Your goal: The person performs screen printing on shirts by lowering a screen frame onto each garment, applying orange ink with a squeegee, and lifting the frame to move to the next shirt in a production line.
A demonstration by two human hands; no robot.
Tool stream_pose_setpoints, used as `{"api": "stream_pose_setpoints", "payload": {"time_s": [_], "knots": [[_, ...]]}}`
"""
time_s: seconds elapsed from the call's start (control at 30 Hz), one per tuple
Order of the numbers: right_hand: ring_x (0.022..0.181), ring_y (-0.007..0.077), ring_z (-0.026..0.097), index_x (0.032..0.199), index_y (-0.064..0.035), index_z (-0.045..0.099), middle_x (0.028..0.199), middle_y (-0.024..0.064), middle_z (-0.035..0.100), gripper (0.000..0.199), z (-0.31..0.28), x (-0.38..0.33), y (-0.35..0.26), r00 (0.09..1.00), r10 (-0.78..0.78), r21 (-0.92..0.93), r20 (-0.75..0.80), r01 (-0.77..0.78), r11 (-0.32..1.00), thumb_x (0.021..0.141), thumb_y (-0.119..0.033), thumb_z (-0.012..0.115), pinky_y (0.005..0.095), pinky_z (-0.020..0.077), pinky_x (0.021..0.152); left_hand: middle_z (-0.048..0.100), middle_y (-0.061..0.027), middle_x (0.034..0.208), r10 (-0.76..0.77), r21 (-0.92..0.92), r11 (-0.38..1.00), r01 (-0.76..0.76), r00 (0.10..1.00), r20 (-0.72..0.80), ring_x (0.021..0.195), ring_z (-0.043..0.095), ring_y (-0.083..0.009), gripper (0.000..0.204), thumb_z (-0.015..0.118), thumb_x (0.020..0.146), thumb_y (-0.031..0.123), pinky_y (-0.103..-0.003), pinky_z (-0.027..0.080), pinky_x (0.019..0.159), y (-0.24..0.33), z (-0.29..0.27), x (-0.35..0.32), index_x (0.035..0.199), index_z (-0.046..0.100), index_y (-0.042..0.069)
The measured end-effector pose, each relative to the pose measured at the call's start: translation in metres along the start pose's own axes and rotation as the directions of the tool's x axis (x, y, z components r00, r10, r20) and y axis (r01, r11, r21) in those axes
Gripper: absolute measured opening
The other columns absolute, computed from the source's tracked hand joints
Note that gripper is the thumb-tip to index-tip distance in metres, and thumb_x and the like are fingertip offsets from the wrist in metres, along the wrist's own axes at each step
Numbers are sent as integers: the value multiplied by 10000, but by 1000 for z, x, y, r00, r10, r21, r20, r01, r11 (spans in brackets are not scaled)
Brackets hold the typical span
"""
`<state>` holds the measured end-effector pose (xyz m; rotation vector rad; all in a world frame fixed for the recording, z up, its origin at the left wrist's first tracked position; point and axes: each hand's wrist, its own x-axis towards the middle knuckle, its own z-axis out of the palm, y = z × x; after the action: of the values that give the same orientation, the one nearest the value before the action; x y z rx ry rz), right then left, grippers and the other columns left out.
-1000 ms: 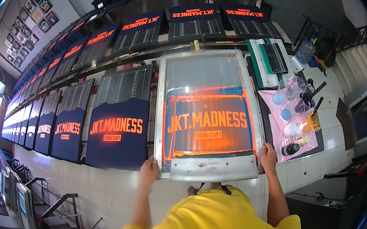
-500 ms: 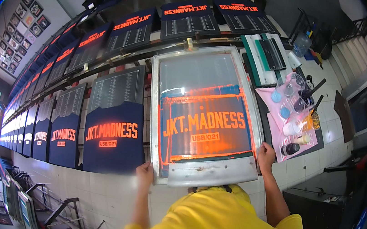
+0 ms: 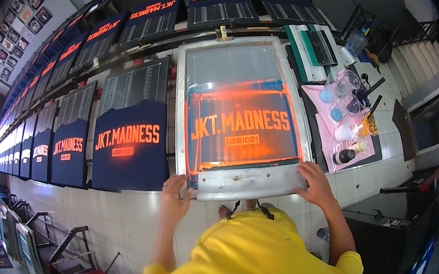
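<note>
Both hands grip the near rail of the silver aluminium-framed printing screen [image 3: 238,117], its mesh smeared with orange ink around navy lettering. The left hand [image 3: 177,195] is curled over the rail's left corner and the right hand [image 3: 315,183] is clamped on its right corner, fingers wrapped over the top. Compared with half a second and a full second back, the frame sits in much the same place on the long white bench [image 3: 127,219], over the spot just right of the navy printed shirt on a board [image 3: 131,145]; the hands have not left the rail, so the screen seems to be staying at this station for now. Whatever lies beneath the mesh is hidden, and whether the frame rests flat or is slightly lifted cannot be told. The pink tray of ink cups [image 3: 341,124] near the right edge is too small to sort
</note>
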<state>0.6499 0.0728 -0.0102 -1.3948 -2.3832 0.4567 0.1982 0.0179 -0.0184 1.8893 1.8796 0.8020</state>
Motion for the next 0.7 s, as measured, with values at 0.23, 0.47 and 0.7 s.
{"api": "stream_pose_setpoints", "payload": {"time_s": [0.23,0.47,0.7], "knots": [[1204,304,520,1365,-64,487,1263,133,562,821,-7,10,-4,959,-134,-227,251,193,954,626,-211,814,429,409,1017,523,-115,1357,296,268,864,-426,861,413,1214,540,-326,495,701,733,104,-434,465,996,38,5,19,1206,594,2],[899,281,634,862,-60,638,873,106,659,298,-14,68,11,968,71,-294,242,3,956,640,-214,765,414,413,804,657,-166,980,72,275,941,-198,910,409,902,662,-357,307,650,671,11,-437,551,799,44,16,83,977,644,-14],[866,259,622,825,-74,644,865,84,654,292,-7,48,7,999,-12,-259,34,21,966,611,-212,787,405,384,777,668,-166,965,164,205,952,-227,945,284,886,662,-358,322,620,666,-60,-440,553,782,48,12,80,980,645,6]]}}
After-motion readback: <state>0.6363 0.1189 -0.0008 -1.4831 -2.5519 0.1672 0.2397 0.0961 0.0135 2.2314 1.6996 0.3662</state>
